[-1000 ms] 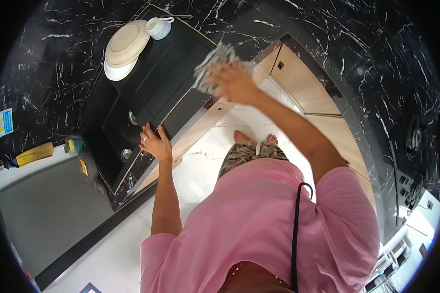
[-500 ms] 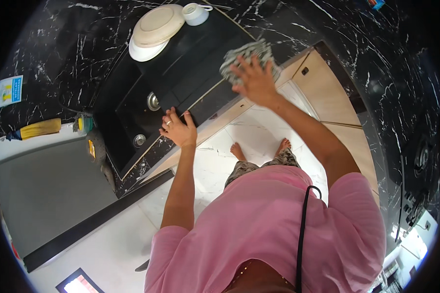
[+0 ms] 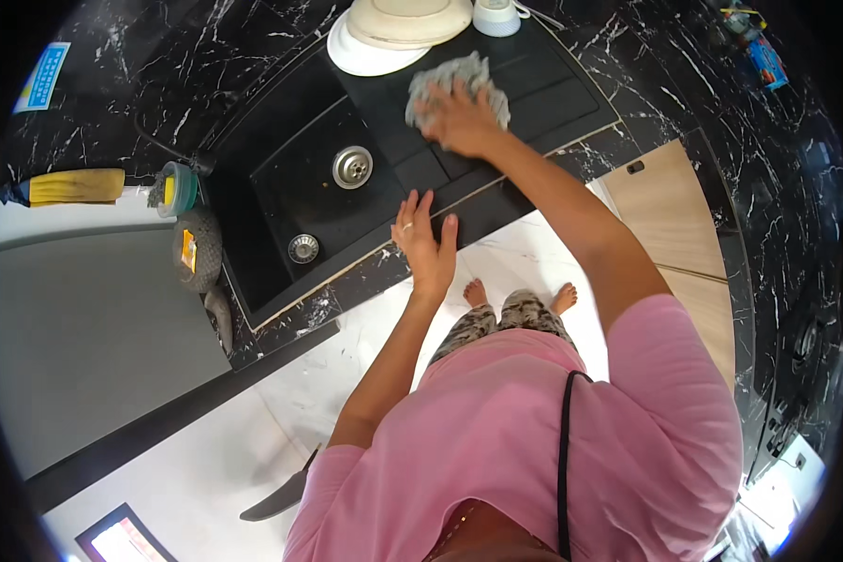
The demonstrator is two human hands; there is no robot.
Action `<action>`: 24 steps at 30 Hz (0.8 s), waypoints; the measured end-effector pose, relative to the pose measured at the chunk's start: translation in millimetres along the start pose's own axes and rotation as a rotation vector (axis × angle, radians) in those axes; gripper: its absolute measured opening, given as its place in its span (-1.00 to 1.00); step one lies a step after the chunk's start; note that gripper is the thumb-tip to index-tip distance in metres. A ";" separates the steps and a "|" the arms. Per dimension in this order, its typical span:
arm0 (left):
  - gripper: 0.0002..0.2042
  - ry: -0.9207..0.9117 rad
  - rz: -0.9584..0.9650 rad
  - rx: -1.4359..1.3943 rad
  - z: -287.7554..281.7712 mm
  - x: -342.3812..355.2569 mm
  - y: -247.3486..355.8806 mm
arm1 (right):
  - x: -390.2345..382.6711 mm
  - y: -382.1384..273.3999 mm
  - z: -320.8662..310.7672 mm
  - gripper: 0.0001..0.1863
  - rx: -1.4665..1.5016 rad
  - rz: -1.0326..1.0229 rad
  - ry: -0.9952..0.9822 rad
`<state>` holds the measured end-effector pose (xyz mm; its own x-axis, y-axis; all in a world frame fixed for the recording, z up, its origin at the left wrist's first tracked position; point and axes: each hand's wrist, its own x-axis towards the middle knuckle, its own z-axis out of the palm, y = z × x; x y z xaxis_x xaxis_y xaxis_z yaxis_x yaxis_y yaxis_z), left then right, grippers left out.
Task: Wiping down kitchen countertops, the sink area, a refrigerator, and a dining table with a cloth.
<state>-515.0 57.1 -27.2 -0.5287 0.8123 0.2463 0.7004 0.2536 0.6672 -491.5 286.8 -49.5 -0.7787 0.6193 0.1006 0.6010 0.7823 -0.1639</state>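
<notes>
Crumpled grey cloth lies on black drainboard

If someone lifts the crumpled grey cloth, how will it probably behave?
The crumpled grey cloth is probably floppy: it bunches in loose folds under the right hand. It seems unlikely to roll, given its uneven outline on the black, grooved drainboard.

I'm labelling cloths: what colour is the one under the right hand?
The cloth is light grey; head view shows it best.

single head-worn fisheye view, looking steeply down, pink shirt close below, black sink farther off, ahead and leftward
</notes>
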 end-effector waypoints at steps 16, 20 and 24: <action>-0.75 0.116 -0.003 -0.087 -134.3 -76.9 -76.6 | -170.9 -56.6 -13.1 -0.44 0.128 -0.132 0.128; -0.75 0.144 -0.024 -0.073 -138.8 -90.5 -79.6 | -185.7 52.8 -19.2 -0.37 0.058 0.360 0.321; -0.75 0.232 -0.112 -0.163 -135.0 -110.5 -72.6 | -173.9 -1.1 -6.1 -0.40 -0.143 0.452 0.276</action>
<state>-572.2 -121.9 -8.0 -0.7068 0.6376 0.3064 0.5556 0.2321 0.7984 -355.7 178.6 -60.8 -0.3724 0.8755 0.3079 0.8983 0.4234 -0.1175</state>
